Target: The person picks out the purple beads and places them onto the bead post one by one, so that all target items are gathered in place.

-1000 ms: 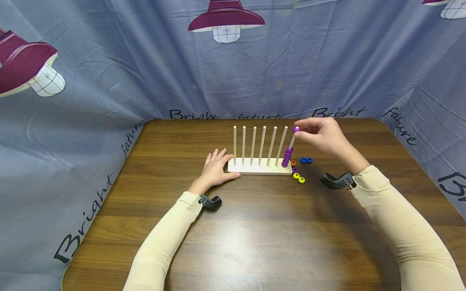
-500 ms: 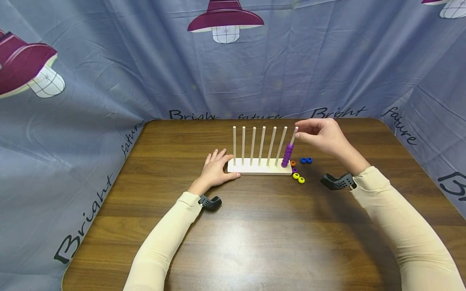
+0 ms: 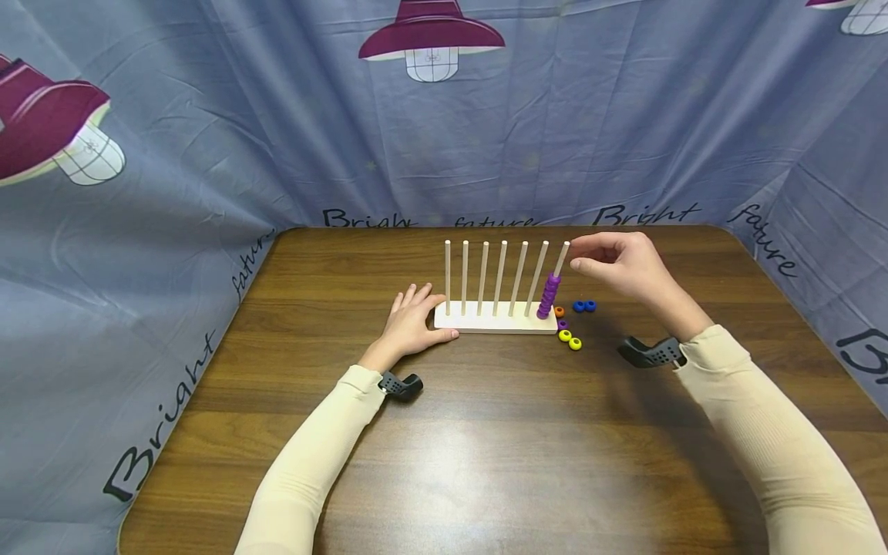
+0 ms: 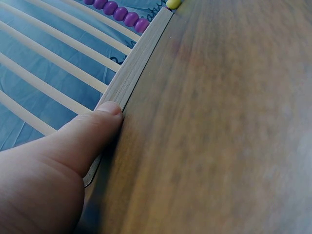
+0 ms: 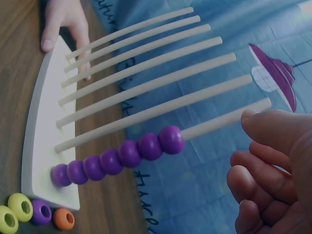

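Note:
A pale wooden peg rack [image 3: 496, 320] with a row of upright pegs stands on the table. My left hand [image 3: 408, 324] grips its left end, the thumb [image 4: 108, 108] along the front edge and the other fingers spread behind. Purple beads [image 3: 548, 297] are stacked on the rightmost peg, whose upper part is bare; the right wrist view shows them touching in a row [image 5: 128, 153]. Beside that peg's tip is my right hand [image 3: 627, 264], holding nothing, its thumb [image 5: 273, 127] close to the tip and its other fingers loosely bent.
By the rack's right end lie loose beads: an orange bead [image 3: 559, 311], a purple bead [image 3: 563, 325], two yellow beads [image 3: 570, 340] and two blue beads [image 3: 584, 306]. A blue printed curtain [image 3: 444, 154] hangs behind the wooden table [image 3: 499, 432].
The purple bead at the peg's tip has left my right fingers and slid down onto the stack. My right hand has since shifted slightly right, off the peg; the left has stayed put.

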`<state>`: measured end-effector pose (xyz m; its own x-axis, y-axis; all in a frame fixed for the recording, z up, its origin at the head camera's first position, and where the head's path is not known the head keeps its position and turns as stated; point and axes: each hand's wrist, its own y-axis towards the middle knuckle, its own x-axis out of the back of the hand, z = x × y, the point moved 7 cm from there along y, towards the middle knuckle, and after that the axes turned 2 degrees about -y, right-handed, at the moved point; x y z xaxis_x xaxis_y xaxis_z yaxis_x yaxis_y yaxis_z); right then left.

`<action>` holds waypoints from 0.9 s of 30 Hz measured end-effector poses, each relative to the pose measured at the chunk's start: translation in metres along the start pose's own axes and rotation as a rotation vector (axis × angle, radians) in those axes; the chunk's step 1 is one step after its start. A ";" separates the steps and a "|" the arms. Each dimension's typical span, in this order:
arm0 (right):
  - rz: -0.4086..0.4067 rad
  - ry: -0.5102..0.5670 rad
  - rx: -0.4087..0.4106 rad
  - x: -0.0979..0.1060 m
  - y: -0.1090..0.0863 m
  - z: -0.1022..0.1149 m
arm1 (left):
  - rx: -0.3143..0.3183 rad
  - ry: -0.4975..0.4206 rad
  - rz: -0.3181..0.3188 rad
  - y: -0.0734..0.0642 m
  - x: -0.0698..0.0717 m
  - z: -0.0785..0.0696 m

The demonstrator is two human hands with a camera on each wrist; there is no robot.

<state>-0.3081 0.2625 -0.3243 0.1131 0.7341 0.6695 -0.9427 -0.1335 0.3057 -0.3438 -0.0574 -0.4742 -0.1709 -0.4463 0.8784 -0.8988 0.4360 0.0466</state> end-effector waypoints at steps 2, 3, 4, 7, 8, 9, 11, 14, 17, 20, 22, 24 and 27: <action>0.002 -0.007 0.009 0.001 -0.001 -0.003 | 0.000 0.000 -0.001 0.000 0.000 0.000; 0.002 -0.009 0.012 0.002 -0.003 -0.004 | 0.000 -0.001 -0.002 0.000 0.000 0.000; 0.002 -0.008 0.009 0.002 -0.004 -0.005 | -0.001 0.000 -0.002 0.001 0.000 0.000; 0.004 -0.017 0.007 0.002 -0.006 -0.009 | -0.001 -0.003 -0.001 0.001 0.000 0.001; 0.005 -0.016 0.006 0.002 -0.007 -0.010 | -0.001 -0.003 -0.001 0.001 -0.001 0.001; 0.006 -0.016 0.005 0.002 -0.008 -0.012 | -0.002 -0.002 -0.002 0.001 -0.001 0.001; 0.007 -0.012 0.004 0.002 -0.010 -0.015 | -0.003 -0.002 -0.002 0.001 -0.001 0.001; 0.009 -0.003 0.005 0.001 -0.011 -0.018 | -0.005 0.000 -0.004 0.000 -0.001 0.001; 0.009 0.001 -0.001 0.000 -0.012 -0.021 | -0.005 -0.002 -0.004 0.000 0.000 0.001; 0.012 -0.015 -0.008 -0.001 -0.014 -0.024 | -0.004 -0.001 -0.003 0.000 0.000 0.001; 0.019 -0.024 -0.009 -0.002 -0.015 -0.026 | -0.005 0.000 -0.001 0.000 0.000 0.001; 0.031 -0.028 -0.012 -0.005 -0.017 -0.028 | -0.004 0.000 0.000 0.000 -0.001 0.001; 0.047 -0.020 -0.019 -0.010 -0.020 -0.033 | -0.003 -0.003 0.003 0.000 -0.001 0.000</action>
<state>-0.3006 0.2799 -0.3594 0.0746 0.7135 0.6967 -0.9529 -0.1549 0.2607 -0.3439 -0.0575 -0.4751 -0.1751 -0.4470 0.8773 -0.8969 0.4399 0.0452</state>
